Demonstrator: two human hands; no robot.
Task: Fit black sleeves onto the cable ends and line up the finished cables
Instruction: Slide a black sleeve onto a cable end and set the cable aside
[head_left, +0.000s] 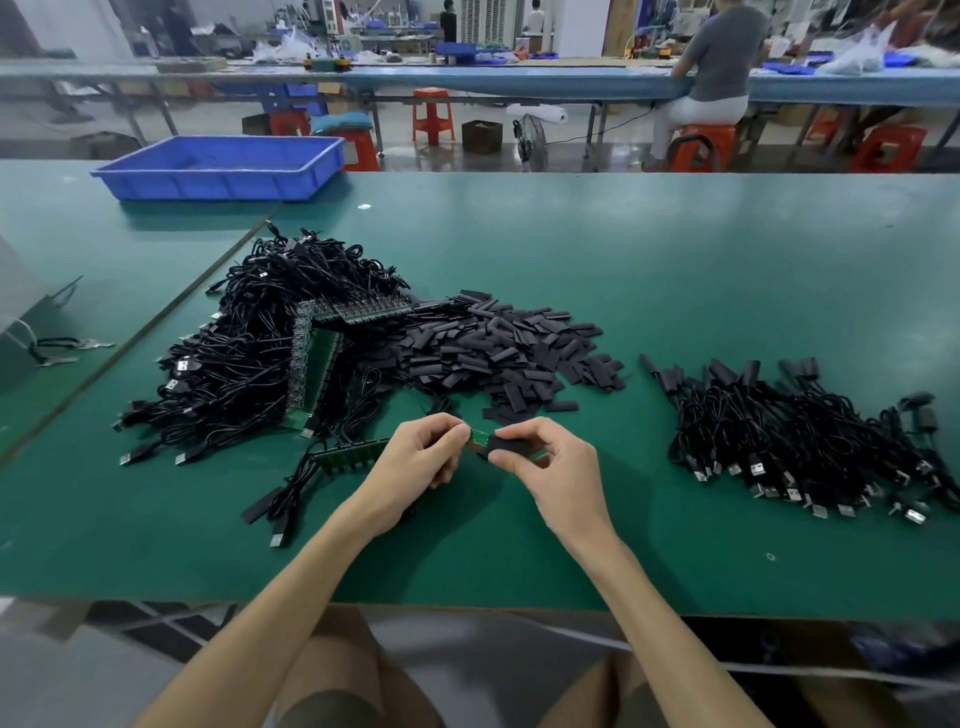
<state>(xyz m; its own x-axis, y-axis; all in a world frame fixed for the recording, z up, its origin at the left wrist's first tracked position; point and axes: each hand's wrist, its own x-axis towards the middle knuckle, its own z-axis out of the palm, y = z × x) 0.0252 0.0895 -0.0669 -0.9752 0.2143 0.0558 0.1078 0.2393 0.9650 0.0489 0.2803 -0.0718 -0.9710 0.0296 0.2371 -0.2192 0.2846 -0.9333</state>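
Note:
My left hand (421, 457) pinches the small green circuit-board end of a cable (479, 436) just above the green table. My right hand (545, 462) pinches a black sleeve (506, 446) that sits partly over that board end. A heap of loose black sleeves (498, 348) lies behind my hands. To the left lies a big tangle of unsleeved black cables (249, 358) with green board strips among them. At the right the sleeved cables (800, 431) lie side by side, USB plugs toward me.
A green board strip (353, 454) with several cables lies just left of my left hand. A blue plastic tray (218, 166) stands at the table's back left. Keys (67, 351) lie at the far left. People sit at benches beyond the table.

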